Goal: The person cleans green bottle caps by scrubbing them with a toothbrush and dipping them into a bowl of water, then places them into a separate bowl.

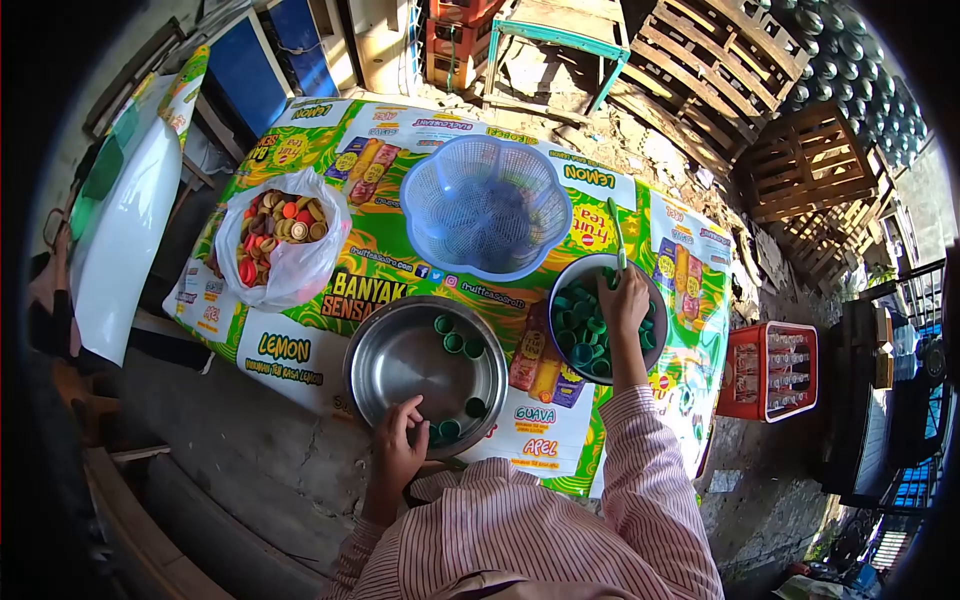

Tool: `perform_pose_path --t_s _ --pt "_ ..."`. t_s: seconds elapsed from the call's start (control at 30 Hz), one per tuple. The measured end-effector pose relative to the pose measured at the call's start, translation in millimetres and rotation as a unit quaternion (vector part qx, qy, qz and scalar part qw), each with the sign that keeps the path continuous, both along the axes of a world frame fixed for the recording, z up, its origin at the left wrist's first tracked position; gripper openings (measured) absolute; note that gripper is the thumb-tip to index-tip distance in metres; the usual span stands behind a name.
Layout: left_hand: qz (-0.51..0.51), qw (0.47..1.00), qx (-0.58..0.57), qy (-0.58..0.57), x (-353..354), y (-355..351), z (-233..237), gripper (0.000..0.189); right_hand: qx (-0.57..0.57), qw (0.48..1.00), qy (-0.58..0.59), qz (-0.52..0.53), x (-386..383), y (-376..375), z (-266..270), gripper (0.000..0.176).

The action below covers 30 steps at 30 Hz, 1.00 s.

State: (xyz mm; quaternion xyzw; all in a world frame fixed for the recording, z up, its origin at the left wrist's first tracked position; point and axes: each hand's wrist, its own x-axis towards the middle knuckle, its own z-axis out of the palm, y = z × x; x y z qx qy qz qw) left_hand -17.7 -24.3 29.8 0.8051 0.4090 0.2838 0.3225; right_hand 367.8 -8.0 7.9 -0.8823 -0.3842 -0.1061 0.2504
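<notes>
My right hand reaches into a bowl heaped with green bottle caps. Its fingers are bent, and a thin light-green stick-like tool sticks out from them over the far rim. My left hand is at the near left rim of a steel basin, fingers loosely bent and apart, nothing visible in them. Inside the basin, several green caps lie along the right side, and others sit near the left fingertips.
A blue plastic colander stands at the back of the table on a printed tablecloth. At the left is a white plastic bag of mixed bottle caps. Wooden pallets, a red bottle crate and stacked bottles surround the table.
</notes>
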Motion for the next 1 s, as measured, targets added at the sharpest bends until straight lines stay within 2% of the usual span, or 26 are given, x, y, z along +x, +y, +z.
perform_pose_path --t_s 0.1,0.17,0.23,0.3,0.33,0.47,0.63,0.7,0.73,0.77,0.83,0.87,0.9,0.93,0.97,1.0 --pt "0.010 1.000 -0.011 -0.024 1.2 1.4 5.3 0.044 0.016 1.000 0.015 -0.007 2.5 -7.5 7.5 0.025" --pt "0.009 0.999 -0.032 -0.021 -3.2 1.3 4.4 0.045 0.017 0.997 0.049 -0.051 7.3 -14.2 8.0 0.025" --pt "0.010 0.998 -0.051 -0.020 -5.9 1.9 2.2 0.046 0.038 0.998 0.031 -0.049 3.7 -21.0 8.2 0.022" --pt "0.021 0.997 -0.054 -0.042 -8.1 1.0 -3.0 0.047 0.027 0.997 0.074 -0.019 -2.2 -23.8 6.2 0.017" --pt "0.022 0.997 -0.054 -0.042 -8.0 1.4 -4.6 0.047 0.064 0.993 0.099 0.008 -6.5 -20.4 7.4 0.013" --pt "0.036 0.998 -0.038 -0.043 -10.8 -0.6 -9.1 0.050 0.147 0.986 0.078 0.020 -11.8 -17.7 9.9 0.008" --pt "0.017 0.997 -0.027 -0.065 -8.2 -1.5 -7.1 0.052 0.131 0.989 0.071 0.023 -21.6 -35.8 20.9 0.007" --pt "0.024 0.997 -0.040 -0.062 -7.6 -1.7 -1.8 0.050 0.106 0.987 0.091 0.083 -27.9 -36.7 29.0 0.008" --pt "0.026 0.993 -0.081 -0.085 -4.4 2.8 4.0 0.049 0.148 0.976 0.111 0.111 -35.6 -30.6 34.0 0.011" --pt "0.028 0.986 -0.125 -0.107 -2.0 4.2 8.4 0.048 0.140 0.978 0.086 0.129 -44.9 -27.3 39.6 0.011" --pt "0.039 0.986 -0.107 -0.122 1.4 7.9 11.0 0.045 0.148 0.951 0.186 0.196 -85.1 -18.0 50.2 0.012" --pt "0.043 0.989 -0.080 -0.114 2.4 9.0 10.4 0.046 0.159 0.924 0.242 0.251 -102.8 -15.4 30.5 0.022" --pt "0.047 0.992 -0.053 -0.108 4.8 9.6 9.6 0.047 0.116 0.919 0.271 0.262 -120.4 -12.9 13.7 0.027" --pt "0.048 0.991 -0.052 -0.111 5.4 9.1 9.4 0.047 0.106 0.934 0.203 0.274 -133.4 -10.4 -2.3 0.031" --pt "0.031 0.995 -0.034 -0.087 4.3 8.1 9.5 0.047 0.033 0.957 0.189 0.220 -142.6 -7.5 -15.1 0.037" --pt "0.012 0.998 -0.019 -0.061 2.5 6.2 9.9 0.047 0.032 0.956 0.213 0.199 -143.4 -6.8 -19.0 0.038"
